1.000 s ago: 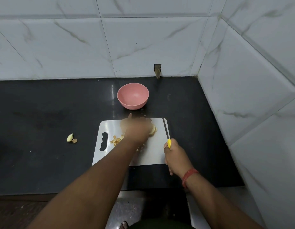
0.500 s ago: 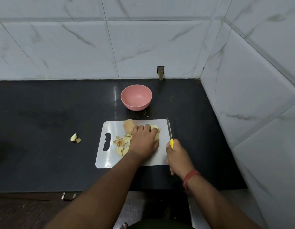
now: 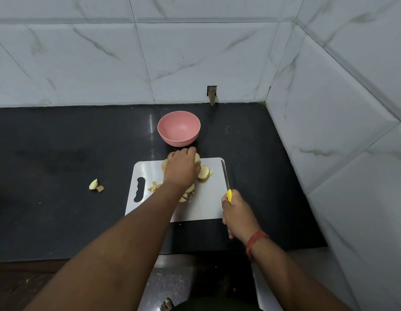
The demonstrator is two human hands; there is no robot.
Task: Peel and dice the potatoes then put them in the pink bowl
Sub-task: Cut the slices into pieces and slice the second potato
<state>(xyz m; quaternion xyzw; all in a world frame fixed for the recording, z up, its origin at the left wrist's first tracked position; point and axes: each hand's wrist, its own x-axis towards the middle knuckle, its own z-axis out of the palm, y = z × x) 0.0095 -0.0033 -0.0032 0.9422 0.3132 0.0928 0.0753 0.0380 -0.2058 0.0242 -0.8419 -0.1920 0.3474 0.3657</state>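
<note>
Right hand (image 3: 236, 212) gripping yellow-handled knife (image 3: 226, 181) at board's (image 3: 208, 205) right edge, blade pointing far, left hand (image 3: 180, 168) curled over potato (image 3: 164, 164) at board's far edge, slices (image 3: 204, 172) just right, dice (image 3: 154, 188) left, pink bowl (image 3: 179, 129) beyond.

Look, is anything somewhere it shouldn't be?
Yes. Two potato bits lie on the black counter, left of the board, apart from the other pieces. They look strayed. The bowl has nothing in it yet.
</note>
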